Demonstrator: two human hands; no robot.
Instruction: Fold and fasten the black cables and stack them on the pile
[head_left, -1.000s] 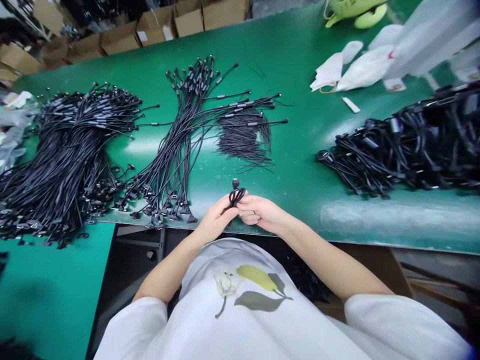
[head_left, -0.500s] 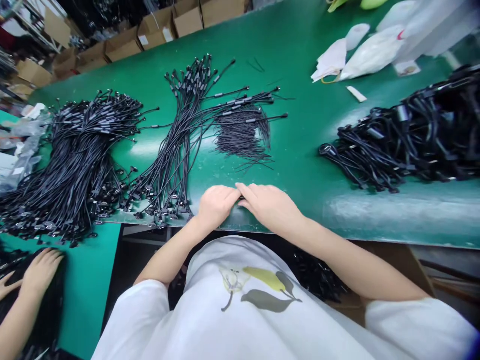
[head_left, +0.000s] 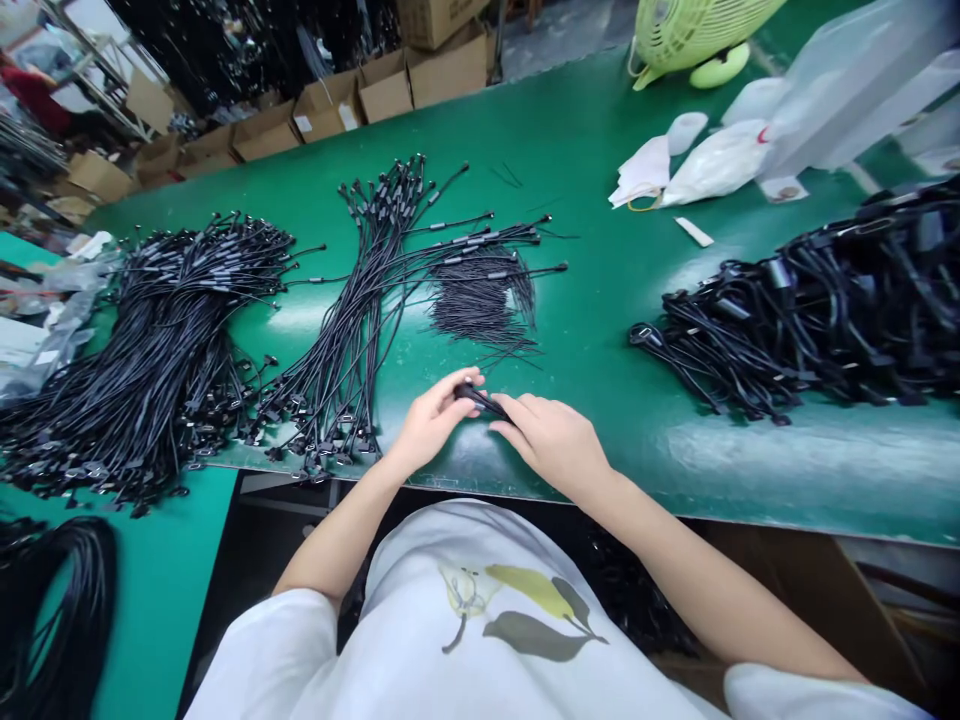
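The person wears a white shirt (head_left: 525,610) with a leaf print, and sits or stands close against a green table (head_left: 592,340). At the near side of the table, in front of the shirt, a small folded bundle of black cable (head_left: 486,402) is held between both hands. The left hand (head_left: 431,425) has its fingers and thumb clamped on the bundle's left end; the right hand (head_left: 559,440), back upward, grips the other end between thumb and forefinger (its remaining fingers are mostly hidden). Whether the bundle touches the tabletop cannot be told.

At lower left, a black cable coil (head_left: 97,610) lies on a lower green surface (head_left: 161,570). On the table, a thick cable pile (head_left: 165,340) spreads at left; beside it, a looser cable bunch (head_left: 367,270) lies with several strands across a stack of thin black ties (head_left: 472,305). A heap of bundled cables (head_left: 817,310) fills the right side. Beyond it are a white strip (head_left: 694,232), white plastic bags (head_left: 720,165) and a light-green fan (head_left: 697,40). Cardboard boxes (head_left: 386,95) line the far edge.
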